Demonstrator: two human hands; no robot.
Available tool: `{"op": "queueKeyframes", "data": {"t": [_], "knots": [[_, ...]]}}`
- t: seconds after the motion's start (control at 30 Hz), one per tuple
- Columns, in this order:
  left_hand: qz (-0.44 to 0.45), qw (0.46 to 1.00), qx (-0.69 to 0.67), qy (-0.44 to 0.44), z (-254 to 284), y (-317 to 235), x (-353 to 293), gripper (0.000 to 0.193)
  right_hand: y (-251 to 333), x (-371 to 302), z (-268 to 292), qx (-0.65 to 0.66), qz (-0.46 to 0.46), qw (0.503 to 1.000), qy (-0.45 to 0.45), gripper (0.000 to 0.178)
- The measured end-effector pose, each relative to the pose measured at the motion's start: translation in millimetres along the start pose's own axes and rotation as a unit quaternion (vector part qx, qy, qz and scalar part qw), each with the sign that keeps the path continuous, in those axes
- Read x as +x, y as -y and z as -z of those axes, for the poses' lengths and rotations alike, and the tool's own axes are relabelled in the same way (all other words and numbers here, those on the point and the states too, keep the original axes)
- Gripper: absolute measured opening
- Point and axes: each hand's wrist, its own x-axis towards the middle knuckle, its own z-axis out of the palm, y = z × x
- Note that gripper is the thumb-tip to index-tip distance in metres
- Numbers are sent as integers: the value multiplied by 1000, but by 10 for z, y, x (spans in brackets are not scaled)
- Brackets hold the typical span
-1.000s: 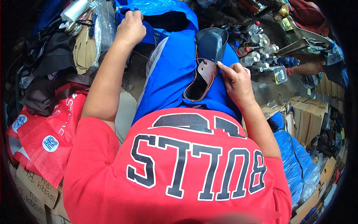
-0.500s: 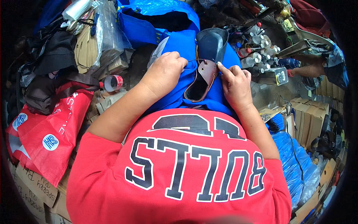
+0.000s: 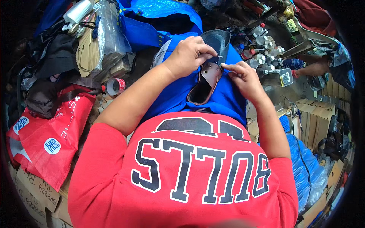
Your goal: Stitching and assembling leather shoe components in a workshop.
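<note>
A shoe [image 3: 199, 91] lies on my lap, its toe pointing away from me. Its toe part is black, and the brown leather piece [image 3: 212, 71] at its opening has metal eyelets and a lace along the rim. Over the far edge of that piece, my left hand [image 3: 192, 56] is closed in a pinch, fingertips bent toward the shoe. My right hand [image 3: 243, 77] pinches at the shoe's right side, beside the eyelets. A thin dark strand and a small pale bit show between the fingertips. What either hand grips is too small to make out.
Blue cloth [image 3: 175, 95] covers my lap, with an open blue bag [image 3: 163, 21] beyond it. Several small bottles [image 3: 262, 57] crowd the right. To the left are a red bag [image 3: 49, 133], a plastic bottle [image 3: 115, 86] and plastic-wrapped stacks [image 3: 110, 38]. Cardboard boxes [image 3: 313, 121] stand at right.
My left hand has moved from the left of the shoe, up and right, to over its front. The right hand stays beside the eyelets, its fingers slightly shifted.
</note>
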Motion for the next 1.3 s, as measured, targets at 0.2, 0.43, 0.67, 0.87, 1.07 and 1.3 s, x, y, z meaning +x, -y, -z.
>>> {"op": "queueKeyframes", "data": {"t": [0.2,0.43,0.67,0.87,1.07,1.3], "knots": [[13,996,38,75,-58,103,10,19,-121,221,185,79,-8,992,98,28],[22,996,38,76,-50,126,3,18,-136,306,205,109,-7,986,128,28],[13,996,41,83,-53,139,-4,17,-174,320,202,112,-12,985,128,30],[18,994,65,91,-84,114,-5,15,-269,346,192,125,-17,981,148,34],[50,984,-15,172,-107,212,155,16,-304,379,153,132,-16,978,159,35],[-10,990,40,133,-48,168,-28,23,-236,179,59,101,36,990,94,36]]}}
